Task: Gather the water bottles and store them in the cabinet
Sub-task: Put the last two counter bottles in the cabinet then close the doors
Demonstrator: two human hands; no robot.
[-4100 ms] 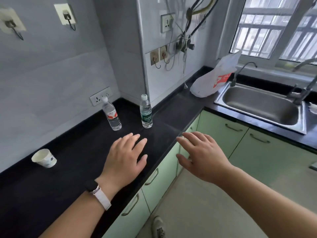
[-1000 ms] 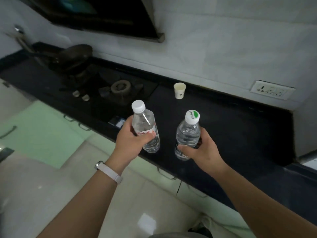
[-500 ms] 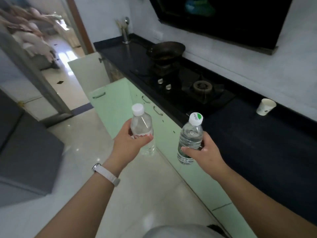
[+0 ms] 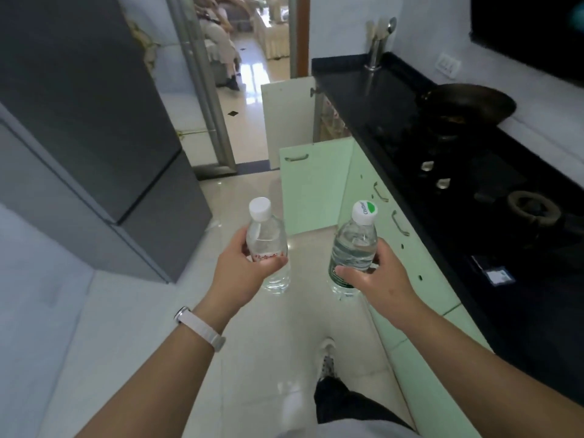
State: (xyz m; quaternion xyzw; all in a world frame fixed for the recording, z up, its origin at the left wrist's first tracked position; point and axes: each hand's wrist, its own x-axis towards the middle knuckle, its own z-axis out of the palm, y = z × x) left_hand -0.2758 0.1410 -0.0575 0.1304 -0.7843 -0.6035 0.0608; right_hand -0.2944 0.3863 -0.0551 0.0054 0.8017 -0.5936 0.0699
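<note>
Left hand is wrapped round the red-label bottle, fingers over the label band, white cap up & tipped slightly away from the person, base poking out below the hand. Right hand grips the green-label bottle round its lower half, thumb across the front, white/green cap up, leaning a bit toward the left hand. Both bottles are held out in front at approx the same height, near each other but apart, over the pale floor tiles, not resting on anything. A white wrist band sits on the left forearm. Right of the right hand runs the row of green cabinet fronts under the black worktop. Ahead of the hands, a green cabinet door stands swung open into the aisle; a white door beyond it is open too. Left of the left hand: grey fridge. On the worktop, right of & beyond the hands, a dark wok on the hob.
</note>
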